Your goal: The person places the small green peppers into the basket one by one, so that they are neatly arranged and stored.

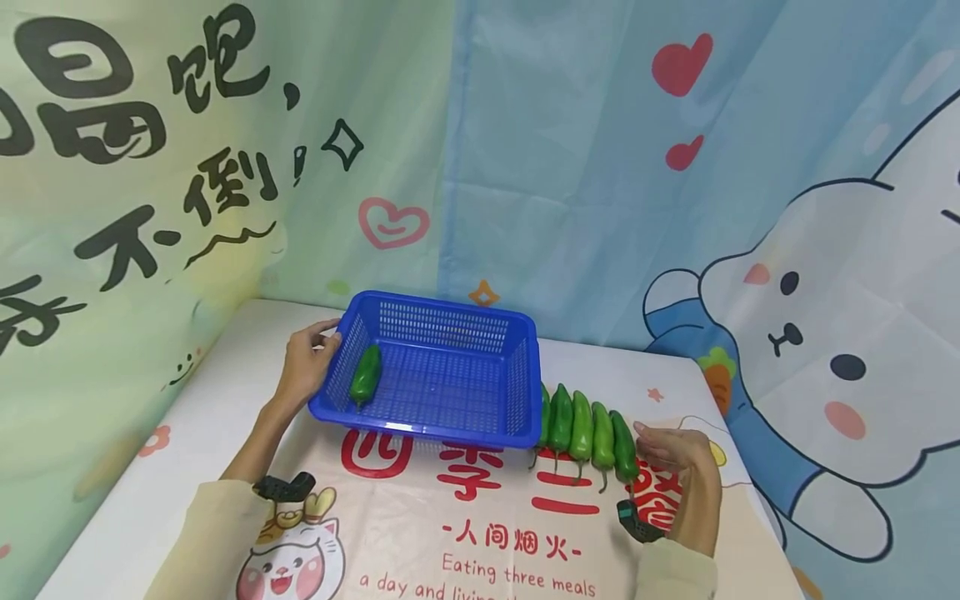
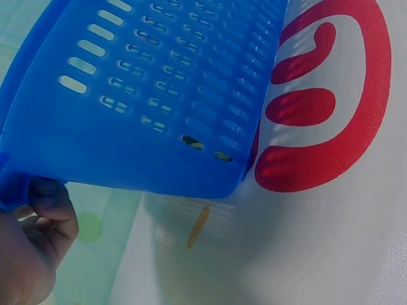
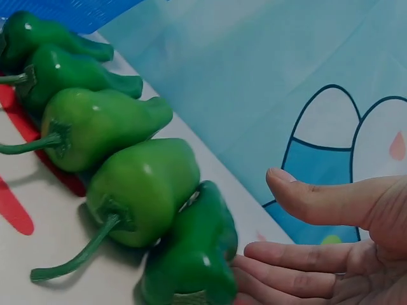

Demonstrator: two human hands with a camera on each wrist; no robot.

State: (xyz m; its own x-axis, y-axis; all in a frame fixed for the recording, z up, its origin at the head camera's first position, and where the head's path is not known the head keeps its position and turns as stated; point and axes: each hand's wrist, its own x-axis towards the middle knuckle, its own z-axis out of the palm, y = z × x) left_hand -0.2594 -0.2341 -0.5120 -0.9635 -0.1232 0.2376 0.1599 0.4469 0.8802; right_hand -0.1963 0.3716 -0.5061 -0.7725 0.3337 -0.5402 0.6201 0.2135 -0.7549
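Observation:
My left hand [image 1: 306,363] grips the left rim of a blue plastic basket [image 1: 442,383]; in the left wrist view its curled fingers [image 2: 60,219] hook beneath the rim. The basket looks tilted toward me, and one green pepper [image 1: 366,375] lies inside against its left end. Right of the basket, several green peppers [image 1: 581,425] lie side by side in a row, stems toward me; the basket partly covers the leftmost. Beside the rightmost pepper [image 3: 194,254], my right hand [image 1: 678,450] has its fingers extended and thumb apart, fingertips right at the pepper's side.
A white table covering [image 1: 217,392] with red characters and cartoon prints lies under everything. Printed curtains [image 1: 555,167] stand close behind the table and along its left side. Each wrist carries a small black device [image 1: 285,487].

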